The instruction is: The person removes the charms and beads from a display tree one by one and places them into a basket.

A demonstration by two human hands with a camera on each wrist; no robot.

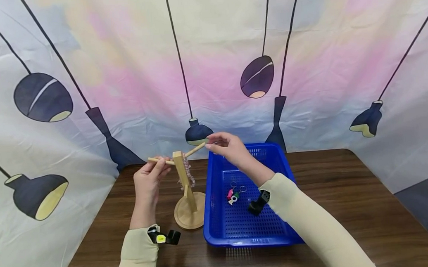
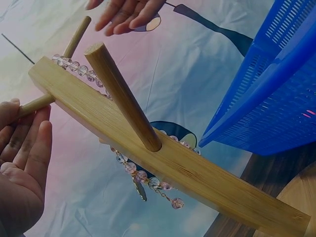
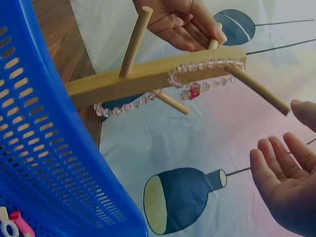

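A wooden peg stand (image 1: 184,177) with a round base stands upright on the table, left of the basket. My left hand (image 1: 147,181) pinches its upper left peg between thumb and fingers. By the tip of the upper right peg (image 3: 259,91) is my right hand (image 1: 234,150), thumb and fingers spread and holding nothing. A pink beaded bracelet (image 3: 210,64) with a red bead loops over that peg, close against the post. Lower down, a second bracelet of clear and pink beads (image 2: 141,176) hangs on another peg.
A blue perforated plastic basket (image 1: 209,208) sits right of the stand, its rim close to the round base. Inside lie small keychains (image 1: 232,197), one pink and one white and green. Behind the brown wooden table (image 1: 337,195) hangs a cloth (image 1: 214,34) printed with lamps.
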